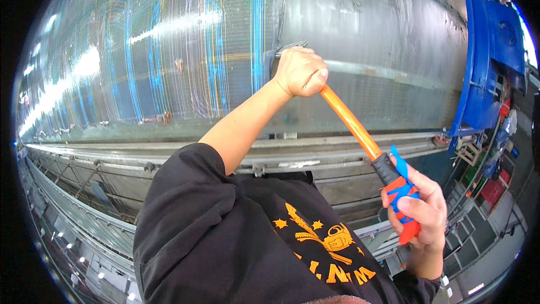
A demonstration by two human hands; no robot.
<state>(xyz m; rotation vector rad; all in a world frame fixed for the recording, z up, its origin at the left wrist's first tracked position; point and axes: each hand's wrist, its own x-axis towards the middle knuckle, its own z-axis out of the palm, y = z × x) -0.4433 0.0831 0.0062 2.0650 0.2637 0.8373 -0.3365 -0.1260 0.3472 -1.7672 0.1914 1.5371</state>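
Hands: both clamped on one orange-handled tool (351,124), well apart along it
Left hand (301,71): fisted round upper shaft, just behind the tool head, nearer the drum
Right hand (419,211): wrapped on black and red-blue grip end, low right
Tool axis: slanting from lower right up to upper left
Tool head (287,49): pointing up-left, pressed against shiny grey drum (388,39)
Right edge: blue frame (478,50)

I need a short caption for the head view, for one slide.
Left hand and right hand grip an orange-handled tool whose head presses against a large shiny drum.
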